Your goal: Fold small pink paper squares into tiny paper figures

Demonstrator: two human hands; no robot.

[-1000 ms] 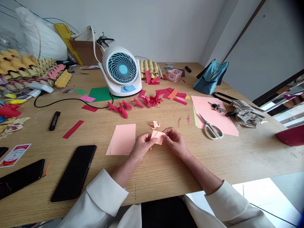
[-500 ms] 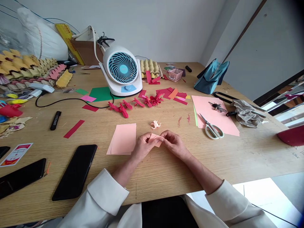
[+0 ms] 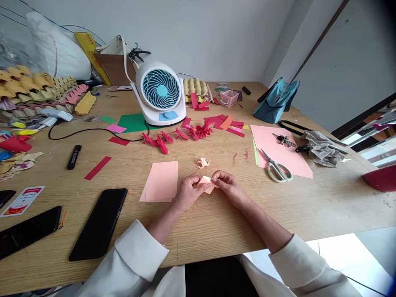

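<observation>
Between my two hands is a small folded piece of pink paper (image 3: 209, 187). My left hand (image 3: 191, 191) pinches its left side, the thumb lying across the front. At its right edge, the thumb and fingers of my right hand (image 3: 229, 186) are closed on it. Just beyond my fingers lies a small crumpled pink paper piece (image 3: 203, 162). A short stack of pink paper sheets (image 3: 161, 181) rests beside my left hand. Farther back, several red folded paper pieces (image 3: 161, 142) form a loose row on the wooden table (image 3: 198, 231).
White-handled scissors (image 3: 279, 171) and keys (image 3: 284, 140) rest on larger pink sheets (image 3: 297, 159) at right. A white fan (image 3: 161, 93) stands at the back. Black phones (image 3: 99, 225) and a marker (image 3: 74, 157) lie left. A blue bag (image 3: 275, 103) stands back right.
The folded pink paper has been turned slightly between my fingers, and more of its face shows. My hands have stayed in nearly the same place; the whole view has shifted slightly.
</observation>
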